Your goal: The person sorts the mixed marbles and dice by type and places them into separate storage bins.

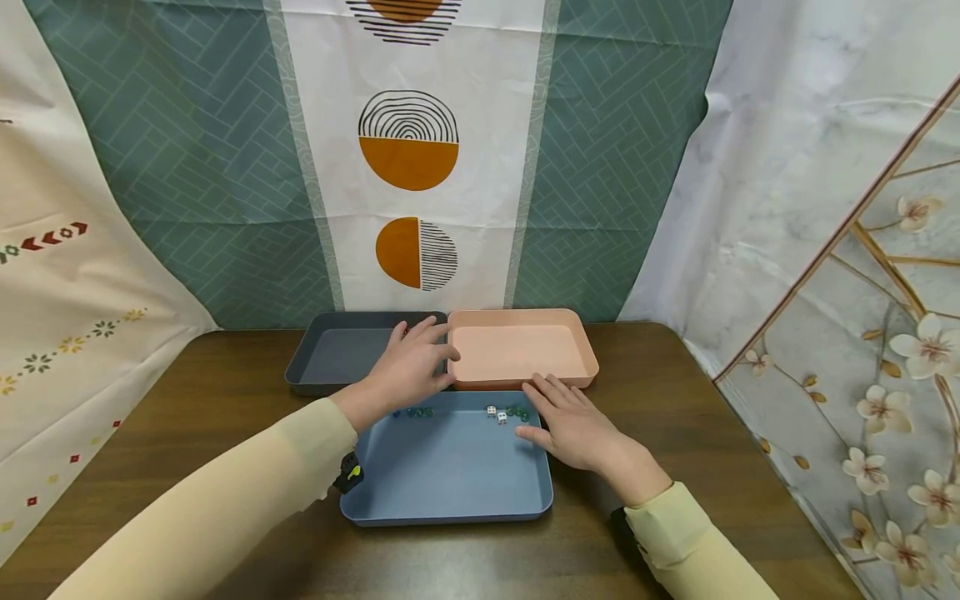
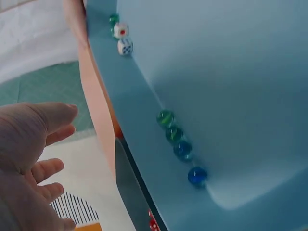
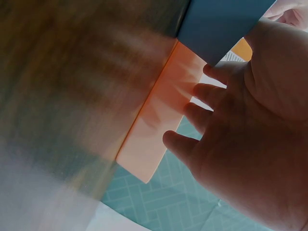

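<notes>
My left hand (image 1: 408, 358) hovers over the dark grey tray (image 1: 330, 350), close to its border with the pink tray (image 1: 525, 346). Its fingers are loosely spread, and nothing shows between them. Red dice (image 2: 153, 224) lie in the dark tray, partly cut off in the left wrist view. Over the right rim of the blue tray (image 1: 450, 483), my right hand (image 1: 573, 429) holds its fingers out straight toward the pink tray, gripping nothing. Along the blue tray's far side lie green and blue marbles (image 2: 183, 149), two white dice (image 1: 502, 417) and more green marbles (image 1: 517, 412).
All the trays stand on a brown wooden table (image 1: 240, 442), the dark and pink ones side by side behind the blue one. A patterned cloth (image 1: 480, 167) hangs behind the table, with a floral cloth (image 1: 862, 375) on the right.
</notes>
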{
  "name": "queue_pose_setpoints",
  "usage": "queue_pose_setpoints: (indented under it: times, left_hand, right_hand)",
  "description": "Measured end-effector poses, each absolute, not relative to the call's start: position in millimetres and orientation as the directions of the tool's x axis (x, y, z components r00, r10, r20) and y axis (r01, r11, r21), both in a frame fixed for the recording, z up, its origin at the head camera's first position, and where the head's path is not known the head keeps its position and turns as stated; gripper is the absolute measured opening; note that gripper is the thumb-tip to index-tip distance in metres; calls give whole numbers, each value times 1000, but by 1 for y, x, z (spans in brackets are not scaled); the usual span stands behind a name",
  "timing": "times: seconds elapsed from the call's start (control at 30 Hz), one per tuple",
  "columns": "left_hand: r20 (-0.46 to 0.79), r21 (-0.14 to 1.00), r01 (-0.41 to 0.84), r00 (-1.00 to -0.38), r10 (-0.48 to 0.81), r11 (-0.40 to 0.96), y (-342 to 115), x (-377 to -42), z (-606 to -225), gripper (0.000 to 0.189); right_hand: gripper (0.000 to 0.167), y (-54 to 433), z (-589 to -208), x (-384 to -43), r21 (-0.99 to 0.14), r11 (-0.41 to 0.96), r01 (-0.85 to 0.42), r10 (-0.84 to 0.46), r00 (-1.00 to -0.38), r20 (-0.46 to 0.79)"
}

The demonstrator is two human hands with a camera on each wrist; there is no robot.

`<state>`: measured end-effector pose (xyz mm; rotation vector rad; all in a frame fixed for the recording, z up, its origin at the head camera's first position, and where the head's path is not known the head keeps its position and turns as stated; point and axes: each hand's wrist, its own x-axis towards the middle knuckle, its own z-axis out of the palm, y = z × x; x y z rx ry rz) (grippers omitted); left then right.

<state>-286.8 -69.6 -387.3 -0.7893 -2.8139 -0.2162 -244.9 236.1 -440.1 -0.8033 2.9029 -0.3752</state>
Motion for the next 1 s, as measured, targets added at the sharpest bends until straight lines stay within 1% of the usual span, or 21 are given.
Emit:
queue_pose_setpoints:
  times: [0.2, 0.47, 0.67, 0.8, 0.9, 1.0]
  left_hand:
    - [213, 107, 572, -812, 543, 813, -58, -280, -390, 27]
    - [179, 103, 612, -787, 590, 784, -43, -278, -395, 28]
    - [161, 115, 629, -775, 611, 769, -34, -273, -397, 30]
    - [146, 87, 644, -763, 629, 760, -28, -272, -400, 30]
    - [134, 71, 655, -754, 643, 752, -25, -272, -402, 30]
    - [126, 71, 662, -748, 651, 746, -23, -272, -403, 29]
  right_hand:
    - [82, 234, -436, -244, -254, 841, -477, -505, -861, -57]
    - [81, 235, -437, -244, -261, 840, -475, -503, -863, -49]
    - [86, 241, -454, -254, -247, 833, -495, -515, -857, -19]
    - [87, 243, -458, -254, -242, 828, -506, -521, -853, 1]
    - [86, 241, -454, -252, -230, 834, -501, -517, -856, -13]
    - [85, 239, -447, -247, -249, 828, -502, -521, -853, -15]
